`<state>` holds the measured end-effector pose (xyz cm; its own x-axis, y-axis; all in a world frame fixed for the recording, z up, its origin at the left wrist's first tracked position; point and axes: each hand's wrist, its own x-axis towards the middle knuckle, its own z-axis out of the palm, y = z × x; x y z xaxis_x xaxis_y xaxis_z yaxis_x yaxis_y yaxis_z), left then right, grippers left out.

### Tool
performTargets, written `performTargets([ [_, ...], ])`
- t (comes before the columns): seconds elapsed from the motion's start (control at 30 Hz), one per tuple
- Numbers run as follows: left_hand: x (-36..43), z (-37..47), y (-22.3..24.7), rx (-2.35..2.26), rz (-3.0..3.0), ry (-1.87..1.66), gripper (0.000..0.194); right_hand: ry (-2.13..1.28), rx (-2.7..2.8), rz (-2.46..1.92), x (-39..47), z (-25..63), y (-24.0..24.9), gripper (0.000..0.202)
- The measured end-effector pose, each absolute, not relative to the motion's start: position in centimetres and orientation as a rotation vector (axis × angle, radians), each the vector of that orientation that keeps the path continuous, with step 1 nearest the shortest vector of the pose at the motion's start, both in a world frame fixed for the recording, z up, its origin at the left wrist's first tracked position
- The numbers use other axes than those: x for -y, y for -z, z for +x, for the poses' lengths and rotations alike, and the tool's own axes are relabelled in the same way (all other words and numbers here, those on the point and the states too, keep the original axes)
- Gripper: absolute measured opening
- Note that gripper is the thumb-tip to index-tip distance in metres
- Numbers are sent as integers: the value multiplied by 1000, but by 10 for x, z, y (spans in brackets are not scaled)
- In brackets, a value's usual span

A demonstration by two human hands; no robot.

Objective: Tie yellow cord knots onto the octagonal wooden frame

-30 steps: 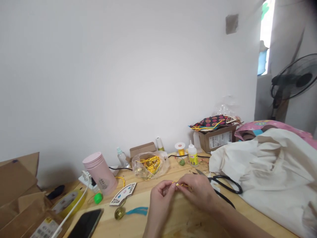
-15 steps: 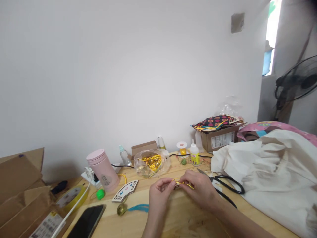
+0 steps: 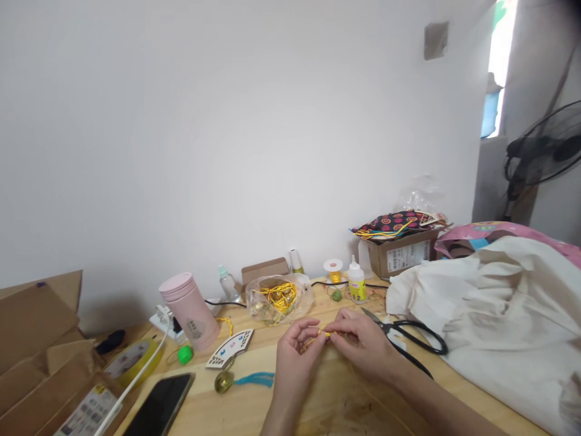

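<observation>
In the head view, I have both hands low over the wooden surface (image 3: 245,415), nearer its front edge than its back edge, with a length of yellow cord (image 3: 327,333) between them. The left grip (image 3: 296,354) pinches the cord at thumb and forefinger, the other fingers loosely curled, and a strand shows against its palm. The right grip (image 3: 365,345) pinches the same cord just beside, thumb pressed to the fingers, so the two sets of fingertips nearly meet. I make out a faint yellow line below the right wrist, but I can't tell whether it belongs to that cord. Left of the hands I see a brass-coloured bell (image 3: 223,382) with a blue ribbon (image 3: 255,379), and just behind it a fan-shaped piece (image 3: 230,349). A phone (image 3: 158,404) lies toward the front left corner, and a pink tumbler (image 3: 189,310) leans in my view farther back. Along the back edge I have a clear bag (image 3: 258,311) of tangled yellow cord, a spool (image 3: 333,266) and a glue bottle (image 3: 357,283). Black-handled scissors (image 3: 420,334) lie right of the right hand, beside a pale cloth (image 3: 472,321) heaped over the right side.
</observation>
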<state>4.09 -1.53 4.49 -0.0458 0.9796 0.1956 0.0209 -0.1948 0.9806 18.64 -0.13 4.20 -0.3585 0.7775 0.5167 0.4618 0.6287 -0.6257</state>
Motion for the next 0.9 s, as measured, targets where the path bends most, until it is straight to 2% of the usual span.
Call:
performTargets([
  [0.13, 16, 41, -44, -1186, 1393, -1380, 24, -552, 1981, -990, 3, 186, -47, 23],
  [0.27, 15, 40, -41, -1198, 1393, -1381, 23, -674, 1859, -1019, 0, 186, -45, 13],
  [0.47, 14, 42, -38, -1132, 1381, -1297, 25, -1058, 1648, -936, -4, 184, -41, 6],
  [0.6, 15, 42, -40, -1121, 1338, -1281, 26, -1274, 1637, -866, -2, 187, -47, 14],
  [0.73, 14, 37, -41, -1123, 1296, -1317, 25, -1552, 1510, -643, 8, 207, -73, 23],
  [0.83, 12, 34, -40, -1144, 1283, -1362, 24, -1448, 1483, -511, 24, 236, -99, 39],
  [0.9, 11, 33, -38, -1150, 1271, -1372, 23, -1218, 1597, -598, 36, 256, -110, 48],
])
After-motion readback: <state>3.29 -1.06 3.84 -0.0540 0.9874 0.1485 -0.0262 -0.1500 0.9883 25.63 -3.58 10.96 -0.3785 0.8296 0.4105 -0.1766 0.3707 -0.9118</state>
